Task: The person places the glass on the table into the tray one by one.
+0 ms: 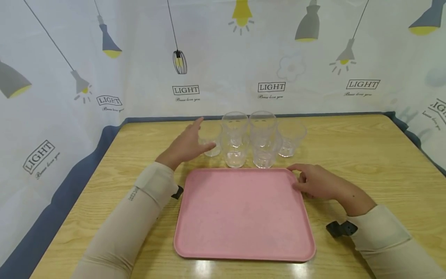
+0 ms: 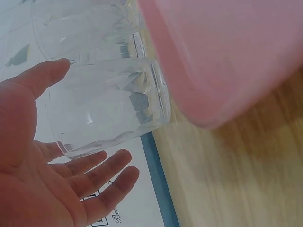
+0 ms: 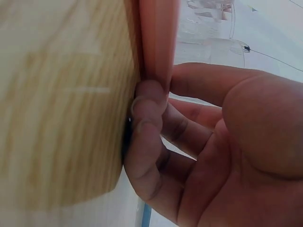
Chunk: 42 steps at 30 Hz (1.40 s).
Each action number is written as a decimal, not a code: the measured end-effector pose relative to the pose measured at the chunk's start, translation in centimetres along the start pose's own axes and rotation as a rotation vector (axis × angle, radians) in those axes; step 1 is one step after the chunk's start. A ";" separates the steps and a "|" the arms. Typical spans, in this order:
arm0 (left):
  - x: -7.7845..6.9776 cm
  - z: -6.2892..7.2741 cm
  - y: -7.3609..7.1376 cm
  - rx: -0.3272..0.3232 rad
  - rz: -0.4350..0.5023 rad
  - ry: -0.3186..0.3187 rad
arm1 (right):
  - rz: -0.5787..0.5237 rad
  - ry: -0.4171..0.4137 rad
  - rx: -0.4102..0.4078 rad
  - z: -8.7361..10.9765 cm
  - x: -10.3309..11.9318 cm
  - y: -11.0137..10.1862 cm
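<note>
A pink tray (image 1: 244,213) lies flat on the table, holding nothing. At its far right corner, my right hand (image 1: 317,182) pinches the rim, thumb on one side and curled fingers on the other, as the right wrist view shows. My left hand (image 1: 186,145) is beside the leftmost clear cup (image 2: 109,109), its thumb and fingers spread apart around it. Whether the left fingers touch that cup I cannot tell. Several more clear cups (image 1: 263,151) stand close together just beyond the tray's far edge, partly overlapping in the head view.
The wooden table (image 1: 369,155) extends to both sides of the tray. A white cloth (image 1: 223,93) printed with lamps hangs behind and along the sides, with a dark blue border at the table's edge. Black straps or mounts (image 1: 341,228) sit at both wrists.
</note>
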<state>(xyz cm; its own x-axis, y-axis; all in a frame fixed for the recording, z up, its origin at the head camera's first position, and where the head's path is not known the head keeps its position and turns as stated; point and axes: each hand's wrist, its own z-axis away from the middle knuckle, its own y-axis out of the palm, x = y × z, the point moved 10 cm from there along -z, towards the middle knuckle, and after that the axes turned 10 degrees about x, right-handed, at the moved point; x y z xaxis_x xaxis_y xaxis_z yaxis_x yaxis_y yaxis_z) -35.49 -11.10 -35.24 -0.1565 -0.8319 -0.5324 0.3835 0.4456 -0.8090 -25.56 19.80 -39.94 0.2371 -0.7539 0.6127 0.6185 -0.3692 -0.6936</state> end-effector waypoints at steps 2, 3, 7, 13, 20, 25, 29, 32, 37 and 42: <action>0.0 -0.1 0.0 -0.007 0.010 0.004 | -0.001 0.008 0.003 0.0 -0.1 0.0; 0.0 -0.1 -0.1 -0.011 0.014 0.006 | 0.001 0.009 0.004 0.0 0.0 0.0; -0.1 -0.4 -0.1 -0.025 0.024 0.008 | 0.009 0.015 0.005 0.1 -0.1 -0.1; 0.0 -0.4 -0.2 -0.034 0.058 0.002 | 0.010 0.018 0.010 0.1 -0.1 0.0; 0.1 -0.1 -0.5 -0.056 0.093 0.001 | 0.006 0.013 0.009 0.1 -0.1 0.1; 0.4 -0.1 -0.6 -0.067 0.082 -0.001 | 0.008 0.014 0.007 0.1 0.0 0.1; 0.7 -0.1 -0.8 -0.085 0.089 0.008 | 0.004 0.014 0.004 0.1 0.1 0.1; 0.8 0.1 -0.9 -0.094 0.100 0.010 | -0.001 0.013 0.003 0.1 0.2 0.1; 0.7 0.9 -1.2 -0.108 0.126 0.019 | -0.003 0.014 0.003 0.2 0.3 0.1; 0.8 1.9 -1.4 -0.110 0.146 0.033 | -0.001 0.020 0.006 0.2 0.3 0.1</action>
<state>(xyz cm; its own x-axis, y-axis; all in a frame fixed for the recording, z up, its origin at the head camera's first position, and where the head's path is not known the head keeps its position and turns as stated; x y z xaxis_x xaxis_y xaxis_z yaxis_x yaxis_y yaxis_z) -34.42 -13.05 -34.02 -0.1367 -0.7453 -0.6526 0.3026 0.5958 -0.7439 -25.30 19.67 -39.78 0.2208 -0.7643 0.6058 0.6232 -0.3672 -0.6905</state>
